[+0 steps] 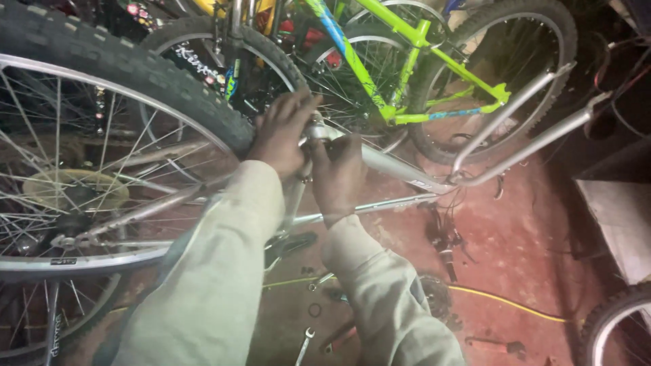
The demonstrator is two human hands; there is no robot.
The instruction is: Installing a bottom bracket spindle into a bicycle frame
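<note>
My left hand [281,132] sits just above the middle of the frame, fingers spread and pressed over the silver bicycle frame [400,169] where its tubes meet, right beside the knobby black tire [135,74] that sweeps across the upper left. My right hand [337,173] is just beside it, slightly lower and to the right, curled around the same joint of the frame; both hands are clasped on the metal there, though I cannot tell what small part lies under my fingers. The frame lies tilted, its main tube running from my hands toward the right, where two bare silver tubes [522,115] branch up toward the upper right of the frame. The big spoked wheel [81,196] fills the left side, its rim curving along the lower left. Behind my hands, in the upper middle, leans a bright green bicycle [407,68] with its own wheels. Below my pale sleeves, on the red floor [529,251] at the bottom centre, lies a wrench [305,346], with a few small rings and bits near it. A yellow cable [508,303] runs across the floor toward the lower right, and part of another tire [610,325] shows in the bottom right corner.
</note>
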